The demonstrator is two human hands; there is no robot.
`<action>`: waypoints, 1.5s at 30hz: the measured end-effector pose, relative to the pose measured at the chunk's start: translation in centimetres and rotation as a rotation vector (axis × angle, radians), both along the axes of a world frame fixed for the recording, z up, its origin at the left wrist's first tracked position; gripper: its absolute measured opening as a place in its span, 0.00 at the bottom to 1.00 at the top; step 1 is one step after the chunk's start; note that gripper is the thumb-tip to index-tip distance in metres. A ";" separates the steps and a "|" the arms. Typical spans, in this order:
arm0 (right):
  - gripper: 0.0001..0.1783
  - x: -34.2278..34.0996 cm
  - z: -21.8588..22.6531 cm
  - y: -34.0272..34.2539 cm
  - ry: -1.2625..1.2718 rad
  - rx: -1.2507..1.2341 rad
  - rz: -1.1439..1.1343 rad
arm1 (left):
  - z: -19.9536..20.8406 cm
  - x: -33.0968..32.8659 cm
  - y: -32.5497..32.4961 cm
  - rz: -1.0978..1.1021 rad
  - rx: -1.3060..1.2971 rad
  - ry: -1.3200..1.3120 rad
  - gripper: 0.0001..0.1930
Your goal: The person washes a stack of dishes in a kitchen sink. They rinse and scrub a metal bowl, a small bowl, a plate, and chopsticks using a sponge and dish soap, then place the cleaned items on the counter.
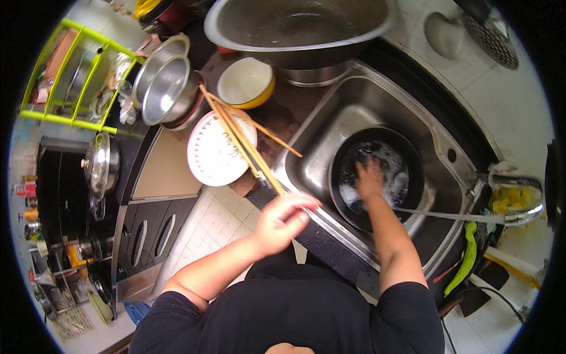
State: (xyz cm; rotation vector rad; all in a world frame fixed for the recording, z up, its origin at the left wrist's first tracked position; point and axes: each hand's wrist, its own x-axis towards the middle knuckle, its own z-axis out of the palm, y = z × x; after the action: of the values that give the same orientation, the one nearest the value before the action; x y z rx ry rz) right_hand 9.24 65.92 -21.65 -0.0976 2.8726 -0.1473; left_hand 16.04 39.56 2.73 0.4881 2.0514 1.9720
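Observation:
My right hand is down in a round dark pan that stands in the steel sink. Its fingers look spread among white suds, and the tips are partly hidden by the foam. A thin stream of water from the faucet reaches the pan's rim. My left hand is at the sink's front edge, fingers stretched to the right and thumb apart, with no object visible in it. Several wooden chopsticks lie across a white plate with a red-patterned rim, their near ends close to my left knuckles.
A yellow bowl with a white inside and stacked metal bowls stand left of the sink. Behind is a large metal basin. A long green pepper lies by the right rim. Below the plate, the counter edge drops to tiled floor.

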 end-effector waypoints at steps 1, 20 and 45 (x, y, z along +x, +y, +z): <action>0.31 0.4 0.2 0.9 0.035 -0.041 -0.111 | 0.0 -0.4 -1.7 0.197 -0.032 0.042 0.11; 0.31 6.5 1.3 4.6 0.016 -0.129 -0.464 | 0.5 -16.2 -11.2 -0.135 -1.099 1.003 0.12; 0.19 3.3 -8.4 10.7 0.524 -1.066 -1.150 | -22.7 -11.0 18.0 -0.128 -0.521 -0.914 0.21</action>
State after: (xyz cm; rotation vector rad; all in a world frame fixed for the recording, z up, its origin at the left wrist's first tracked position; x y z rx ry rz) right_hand 12.55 76.62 -30.00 1.4619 2.4784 -2.0111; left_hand 5.07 57.54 -19.95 -0.3364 1.7194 1.1478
